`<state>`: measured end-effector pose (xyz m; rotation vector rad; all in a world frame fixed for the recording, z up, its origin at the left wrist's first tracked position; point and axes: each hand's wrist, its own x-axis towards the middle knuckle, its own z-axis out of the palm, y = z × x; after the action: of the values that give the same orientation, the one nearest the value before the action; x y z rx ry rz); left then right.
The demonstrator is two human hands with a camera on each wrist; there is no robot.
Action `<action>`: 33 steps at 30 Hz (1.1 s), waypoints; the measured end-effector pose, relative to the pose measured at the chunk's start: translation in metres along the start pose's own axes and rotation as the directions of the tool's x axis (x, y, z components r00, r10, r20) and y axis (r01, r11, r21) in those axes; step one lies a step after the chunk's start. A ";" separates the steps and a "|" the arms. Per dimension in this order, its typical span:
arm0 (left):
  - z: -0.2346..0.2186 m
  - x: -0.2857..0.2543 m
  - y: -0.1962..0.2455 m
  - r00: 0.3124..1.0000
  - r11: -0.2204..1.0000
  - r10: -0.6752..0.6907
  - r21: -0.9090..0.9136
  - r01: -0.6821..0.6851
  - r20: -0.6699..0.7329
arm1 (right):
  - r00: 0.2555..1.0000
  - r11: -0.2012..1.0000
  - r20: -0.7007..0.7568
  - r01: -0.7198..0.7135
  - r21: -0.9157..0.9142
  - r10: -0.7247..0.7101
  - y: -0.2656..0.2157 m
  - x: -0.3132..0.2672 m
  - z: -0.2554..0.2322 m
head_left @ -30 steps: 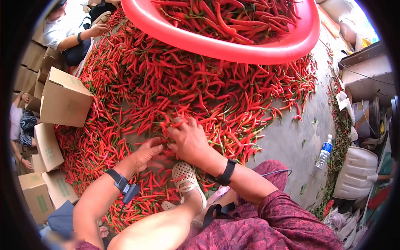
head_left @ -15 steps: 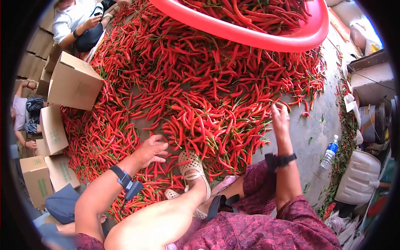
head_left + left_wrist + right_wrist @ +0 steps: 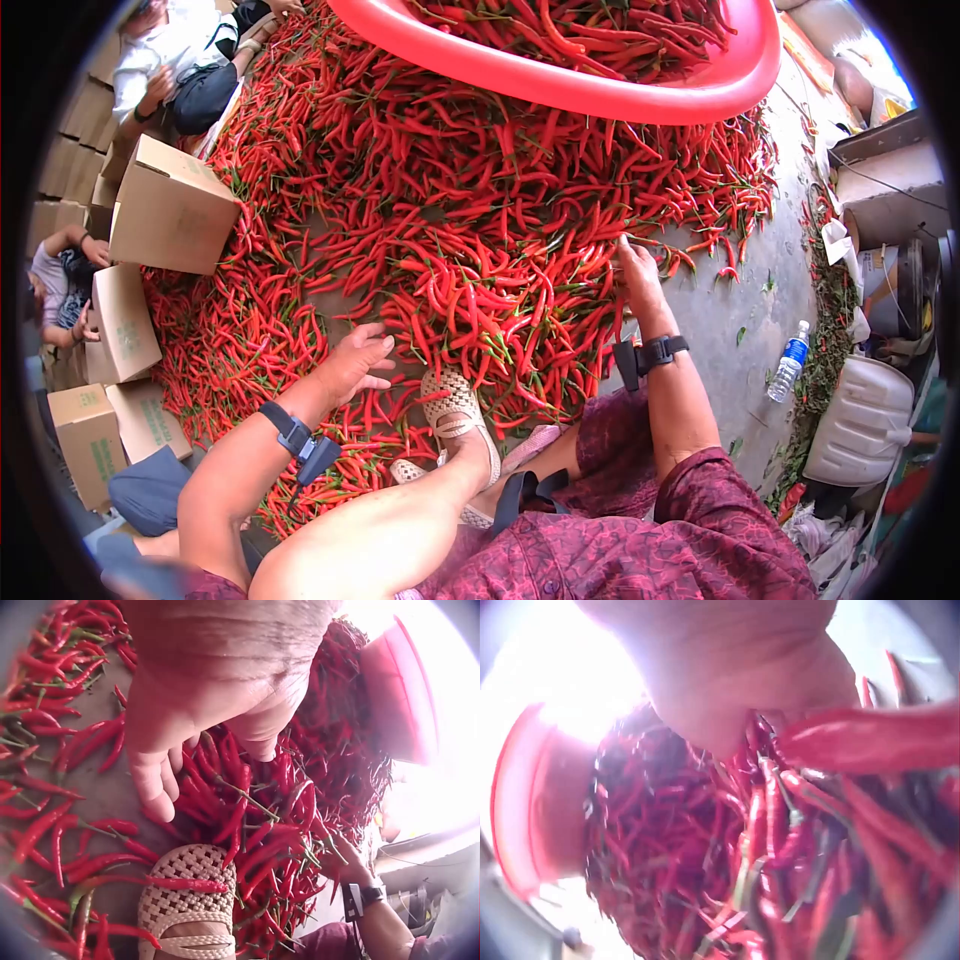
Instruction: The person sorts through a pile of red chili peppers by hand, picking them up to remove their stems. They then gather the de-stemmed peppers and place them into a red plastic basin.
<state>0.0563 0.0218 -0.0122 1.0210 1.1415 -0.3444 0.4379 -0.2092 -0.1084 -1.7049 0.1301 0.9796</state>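
Observation:
Red chili peppers (image 3: 480,310) with green stems lie in a loose heap on the grey floor. Along the heap's right edge, my right hand (image 3: 640,275) sets its outstretched fingers against the peppers. Its fingertips are hidden among peppers in the right wrist view, where one large pepper (image 3: 870,740) crosses close to the camera. Left of the heap, my left hand (image 3: 358,362) hovers with relaxed, parted fingers and holds nothing. Below that hand in the left wrist view is a woven sandal (image 3: 187,892) on a foot, with a pepper lying across it.
A big pink-red basin (image 3: 560,90) full of peppers stands on the far pile. Cardboard boxes (image 3: 175,205) line the left, where other people sit. On the right are a water bottle (image 3: 789,362), a white plastic scoop (image 3: 858,420) and plant scraps along the floor.
My right hand left the spot beside my left hand, swung out right, then came down against the heap's right edge. The left hand has stayed nearly in place, its fingers spread a little.

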 end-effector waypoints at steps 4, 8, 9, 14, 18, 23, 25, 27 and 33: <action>0.003 0.002 0.008 1.000 1.000 -0.003 -0.005 0.003 0.019 | 0.966 0.951 0.184 0.222 -0.214 -0.184 0.003 0.023 0.005; 0.004 0.004 0.013 1.000 1.000 0.011 -0.008 -0.011 0.026 | 0.919 0.882 0.316 0.339 -0.327 -0.236 -0.017 0.006 0.034; 0.006 0.003 0.014 0.999 1.000 0.009 -0.011 -0.008 0.033 | 0.931 0.974 0.344 0.180 -0.136 -0.124 -0.017 -0.001 0.048; 0.007 0.004 0.011 0.999 0.998 -0.028 -0.055 0.029 0.031 | 0.816 0.877 0.546 0.391 -0.280 -0.189 -0.007 -0.016 0.074; 0.008 0.014 0.012 0.994 0.994 -0.023 -0.106 0.034 0.111 | 0.791 0.939 0.561 0.337 -0.070 -0.242 0.004 -0.048 0.103; 0.017 0.016 0.021 0.993 0.989 -0.040 -0.137 0.055 0.112 | 0.814 0.919 0.503 0.383 -0.088 -0.291 0.021 -0.056 0.127; 0.016 0.018 0.018 0.991 0.982 -0.058 -0.172 0.079 0.123 | 0.760 0.961 0.616 0.276 -0.016 -0.208 0.015 -0.059 0.143; 0.021 0.015 0.017 0.990 0.977 -0.035 -0.202 0.062 0.138 | 0.773 0.935 0.605 0.330 -0.127 -0.190 -0.005 -0.099 0.153; 0.024 0.001 0.016 0.994 0.982 0.032 -0.189 -0.012 0.105 | 0.742 0.655 0.600 0.616 -0.437 -0.298 0.004 -0.126 0.196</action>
<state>0.0814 0.0110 -0.0038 0.8382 1.0437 -0.2653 0.2481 -0.0932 -0.0375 -1.8507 -1.0511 1.0612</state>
